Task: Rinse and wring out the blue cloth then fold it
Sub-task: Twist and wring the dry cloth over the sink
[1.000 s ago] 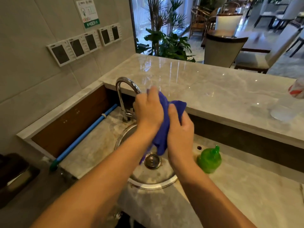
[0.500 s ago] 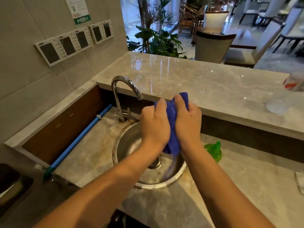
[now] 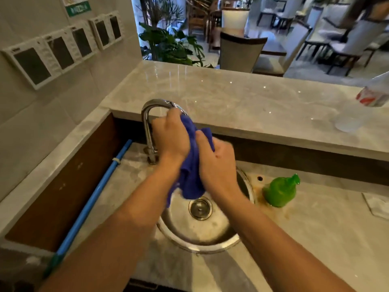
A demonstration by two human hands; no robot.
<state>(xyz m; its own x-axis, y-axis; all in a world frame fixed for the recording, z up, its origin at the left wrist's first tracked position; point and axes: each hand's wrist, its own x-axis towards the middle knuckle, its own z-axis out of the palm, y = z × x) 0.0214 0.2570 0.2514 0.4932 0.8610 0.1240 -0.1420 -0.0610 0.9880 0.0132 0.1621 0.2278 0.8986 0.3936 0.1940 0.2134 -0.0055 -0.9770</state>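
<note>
The blue cloth (image 3: 192,165) is bunched into a rough rope above the sink (image 3: 200,247). Its long axis is near upright, with the top end by the faucet (image 3: 147,127) at the back of the sink and the loose lower end hanging toward the drain (image 3: 200,208). The sink is a round steel basin set in a grey marble worktop (image 3: 315,239). Behind the sink rises a higher marble counter (image 3: 242,102), and beyond it is a dining room with chairs. A green bottle (image 3: 280,191) stands right of the sink, and a blue pipe (image 3: 94,199) lies to its left. The left hand (image 3: 170,138) clenches the cloth's upper part. The right hand (image 3: 219,165) grips it just below. The cloth shows between the palms, fingers curled round its far side.
</note>
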